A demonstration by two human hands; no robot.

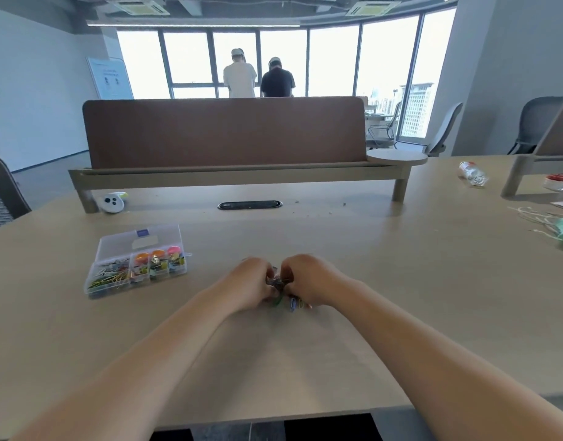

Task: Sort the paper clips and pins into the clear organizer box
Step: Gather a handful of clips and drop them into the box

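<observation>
Both bare forearms reach forward and converge; the left hand and right hand sit knuckles up, nearly touching each other; the fingers of both curl inward and down, pinching a small cluster of clips between the two hands; the wrists lie roughly straight.

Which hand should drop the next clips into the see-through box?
Left, most likely. The open organizer box sits on the left hand's side, so its path there is free. The right hand would have to cross over it. Both hands pinch the clips.
</observation>
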